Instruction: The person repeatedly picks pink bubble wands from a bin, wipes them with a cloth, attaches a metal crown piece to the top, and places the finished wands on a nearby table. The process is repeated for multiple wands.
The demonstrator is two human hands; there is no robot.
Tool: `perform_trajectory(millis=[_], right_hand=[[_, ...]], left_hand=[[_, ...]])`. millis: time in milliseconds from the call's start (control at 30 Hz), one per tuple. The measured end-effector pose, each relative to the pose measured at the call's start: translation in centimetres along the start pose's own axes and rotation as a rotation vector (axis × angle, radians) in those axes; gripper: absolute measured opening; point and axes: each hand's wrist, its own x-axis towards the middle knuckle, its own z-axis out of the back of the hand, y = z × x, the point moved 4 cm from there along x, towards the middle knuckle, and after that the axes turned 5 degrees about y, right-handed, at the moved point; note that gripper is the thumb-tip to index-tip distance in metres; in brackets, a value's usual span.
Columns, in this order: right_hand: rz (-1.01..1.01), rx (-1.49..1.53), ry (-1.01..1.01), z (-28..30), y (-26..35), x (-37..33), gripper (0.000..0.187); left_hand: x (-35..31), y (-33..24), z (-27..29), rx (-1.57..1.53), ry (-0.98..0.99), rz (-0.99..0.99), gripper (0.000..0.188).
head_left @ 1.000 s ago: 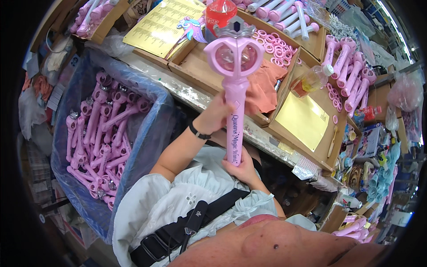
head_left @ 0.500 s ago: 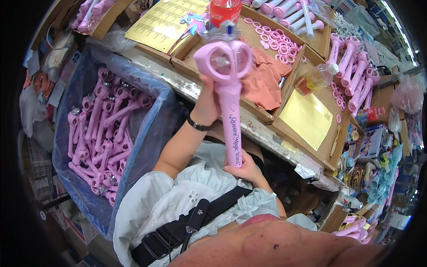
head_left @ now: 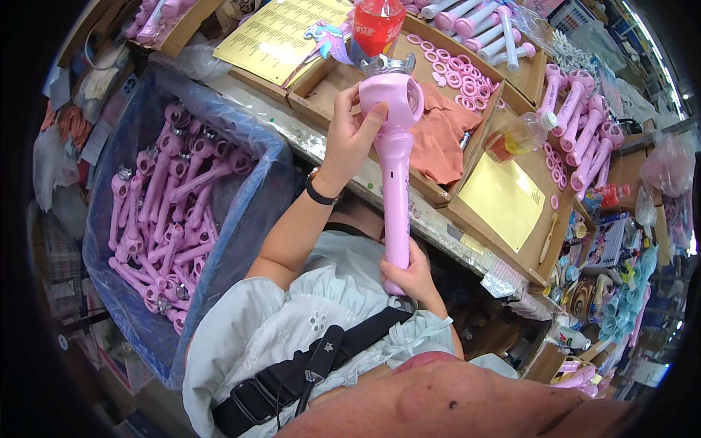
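Left fingers (head_left: pixel 345 106): curled snugly round the head of the pink wand (head_left: pixel 398 197), thumb across its front.
Left hand (head_left: pixel 352 142): at the wand's head, just below the silver crown (head_left: pixel 387 66).
Right hand (head_left: pixel 410 276): closed round the handle's butt, nearest the body.
Wand's long axis: running away from the body, right hand to left, top tipped slightly left.
Orange cloth (head_left: pixel 442 139): beyond, right of the handle.
Blue-lined bin (head_left: pixel 259 175): leftward, holding similar wands (head_left: pixel 155 191); left arm nearer.
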Motion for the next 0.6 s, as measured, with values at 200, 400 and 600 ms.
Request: perform_trajectory(millis=[200, 400, 600], right_hand=[[0.0, 0.159, 0.135, 0.0, 0.5, 0.2, 0.049], [0.055, 0.313, 0.315, -1.3, 2.5, 0.6, 0.049], [0.108, -0.653, -0.361, -0.8, 3.6, 1.0, 0.056]], left_hand=[[-0.4, 0.1, 0.2, 0.017, 0.053, -0.024, 0.05], [-1.0, 1.1, -1.6, -0.767, 0.151, 0.225, 0.051], [-0.1, -0.3, 0.0, -0.097, -0.055, -0.093, 0.057]])
